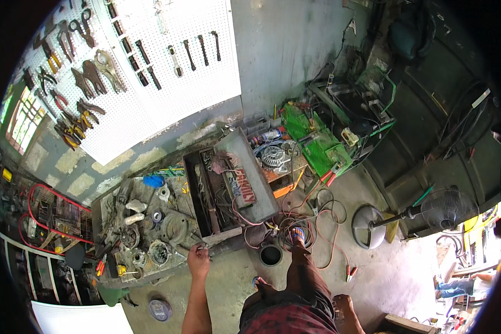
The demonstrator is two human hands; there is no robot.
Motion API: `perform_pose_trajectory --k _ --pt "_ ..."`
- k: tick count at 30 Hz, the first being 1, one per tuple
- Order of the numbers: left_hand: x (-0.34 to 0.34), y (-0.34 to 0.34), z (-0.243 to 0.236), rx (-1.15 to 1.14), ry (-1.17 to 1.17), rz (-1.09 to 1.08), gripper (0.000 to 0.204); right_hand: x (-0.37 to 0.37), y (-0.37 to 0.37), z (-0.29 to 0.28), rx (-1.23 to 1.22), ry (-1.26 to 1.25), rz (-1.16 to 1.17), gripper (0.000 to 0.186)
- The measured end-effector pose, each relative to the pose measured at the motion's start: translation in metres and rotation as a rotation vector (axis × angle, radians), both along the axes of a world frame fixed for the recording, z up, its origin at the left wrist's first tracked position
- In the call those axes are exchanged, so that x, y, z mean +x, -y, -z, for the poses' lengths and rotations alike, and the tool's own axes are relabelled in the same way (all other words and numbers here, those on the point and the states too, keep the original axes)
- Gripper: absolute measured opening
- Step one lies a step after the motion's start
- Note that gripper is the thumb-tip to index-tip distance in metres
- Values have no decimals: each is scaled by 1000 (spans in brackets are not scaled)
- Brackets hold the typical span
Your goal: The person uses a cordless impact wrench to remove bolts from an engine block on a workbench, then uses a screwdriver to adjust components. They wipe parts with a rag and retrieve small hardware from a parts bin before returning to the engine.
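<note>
My left hand [199, 259] reaches to the front edge of a cluttered grey workbench [108, 211]. Its fingers are curled around a small metal tool [205, 245] lying at the edge. Round metal engine parts [160, 252] and a long open metal toolbox [245, 186] sit close by on the bench. My right hand [344, 309] hangs low beside my hip at the bottom of the view, and its fingers cannot be made out. My legs stand on the concrete floor, with one sandalled foot [298, 235] among the cables.
A white pegboard [167, 83] with pliers and wrenches hangs behind the bench. Red cables with clamps [328, 245], a black round pot [270, 255] and a tin lid [160, 309] lie on the floor. Right: green equipment [317, 145], a pedestal fan [428, 209], another person [462, 286].
</note>
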State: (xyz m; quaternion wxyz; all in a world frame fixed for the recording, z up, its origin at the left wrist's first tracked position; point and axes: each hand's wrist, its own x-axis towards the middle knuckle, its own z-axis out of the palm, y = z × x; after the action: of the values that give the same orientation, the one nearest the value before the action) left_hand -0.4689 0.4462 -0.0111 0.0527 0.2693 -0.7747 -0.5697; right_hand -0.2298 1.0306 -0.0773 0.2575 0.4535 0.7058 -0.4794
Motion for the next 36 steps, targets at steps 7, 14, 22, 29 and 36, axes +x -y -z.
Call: perform_pose_trajectory --k 7,14,22,29,36 --pt "-115 -60 -27 -381 -24 78 28 -190 -19 -24 242 -294 -311 20" --pt "-225 -87 -4 -807 225 49 56 -576 7 -99 171 -659 -618 29" --pt "-310 -83 39 -646 585 -201 48 -895 48 -89 177 -766 -842 32" --pt "-328 -77 38 -666 597 -376 29 -1015 81 -24 -53 -725 -771 29" --pt "-339 -62 53 -859 681 -301 19 -1066 120 32 -76 -804 -867 26"
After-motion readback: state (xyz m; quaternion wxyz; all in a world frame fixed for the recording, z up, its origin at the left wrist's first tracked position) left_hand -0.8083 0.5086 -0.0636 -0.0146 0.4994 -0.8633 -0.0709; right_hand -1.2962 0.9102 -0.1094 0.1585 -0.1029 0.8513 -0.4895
